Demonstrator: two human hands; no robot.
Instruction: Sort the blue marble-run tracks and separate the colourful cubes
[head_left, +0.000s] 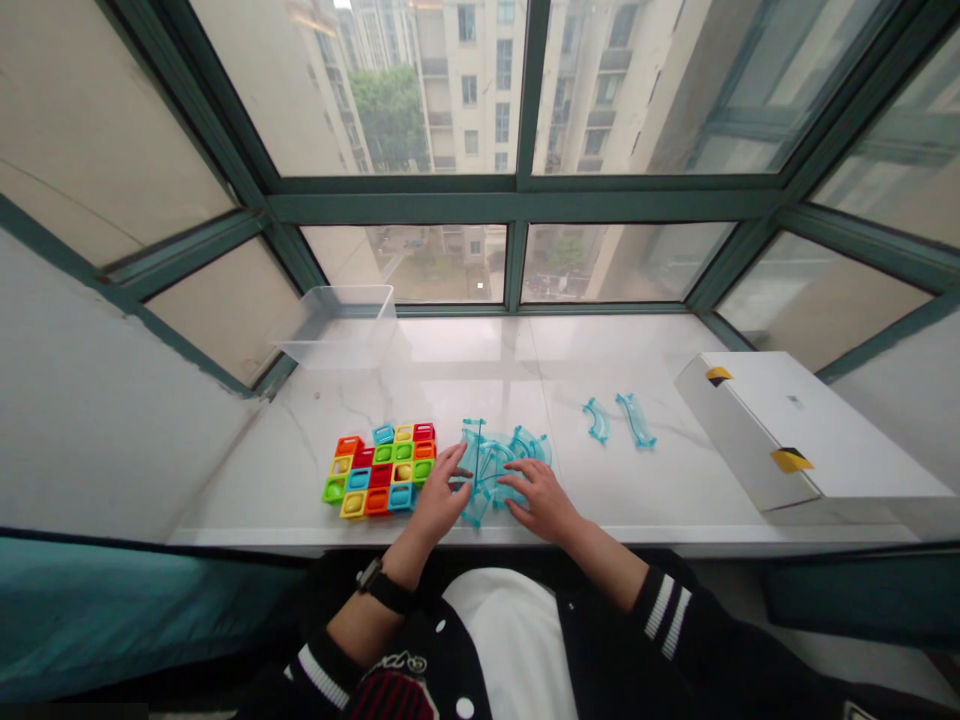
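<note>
My left hand (442, 490) rests its fingertips on a cluster of clear turquoise plastic track pieces (495, 462), against an upright piece at the cluster's left side. My right hand (544, 500) lies over the cluster's right part, fingers spread. Whether either hand grips a piece, I cannot tell. Left of the cluster, almost touching my left hand, lies a grid of multicoloured plastic cube blocks (379, 470), some with yellow or green balls in their openings. Two more curved turquoise track pieces (596, 420) (636, 420) lie apart to the right.
All this lies on a white marble windowsill (300, 470). A clear plastic bin (337, 328) stands at its far left, against the window. A white cardboard box (802, 430) with yellow tape lies at the right. Green-framed windows (517, 195) run along the back.
</note>
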